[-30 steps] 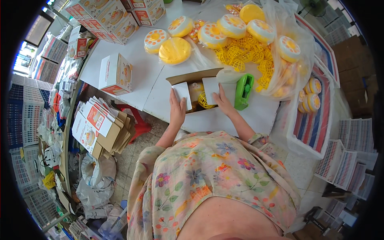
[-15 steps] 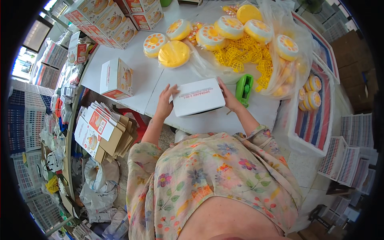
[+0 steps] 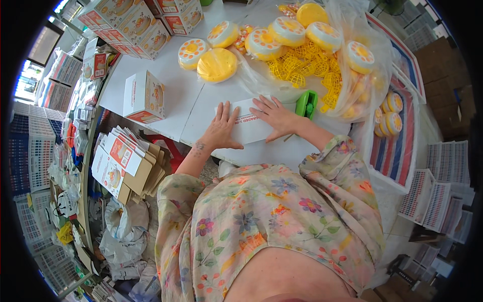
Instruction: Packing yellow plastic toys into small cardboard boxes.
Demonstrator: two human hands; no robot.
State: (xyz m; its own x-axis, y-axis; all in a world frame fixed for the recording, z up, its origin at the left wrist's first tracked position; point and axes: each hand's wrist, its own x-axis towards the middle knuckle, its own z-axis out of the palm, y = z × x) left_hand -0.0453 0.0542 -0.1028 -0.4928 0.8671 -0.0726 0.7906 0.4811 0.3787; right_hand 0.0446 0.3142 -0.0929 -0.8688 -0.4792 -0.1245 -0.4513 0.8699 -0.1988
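Observation:
A white carton (image 3: pixel 254 132) with printing on its upper face lies on the table in front of me. My left hand (image 3: pixel 223 128) rests on its left part, fingers stretched out and thumb spread. My right hand (image 3: pixel 277 119) lies flat across its right part, fingers fanned apart. Between them the hands cover much of the carton's top. A green tape dispenser (image 3: pixel 306 104) stands just beyond my right hand.
Yellow-and-white round toy drums (image 3: pixel 264 44) and yellow mesh balls (image 3: pixel 297 68) spread over the far table, partly in a clear plastic bag (image 3: pixel 370 85). A closed carton (image 3: pixel 144 96) stands left, stacked cartons (image 3: pixel 126 25) behind it. Flattened cartons (image 3: pixel 126 161) lean below the left edge.
My hands have gone from gripping the carton's two sides to lying spread on its top. The carton now sits lower and flatter on the table.

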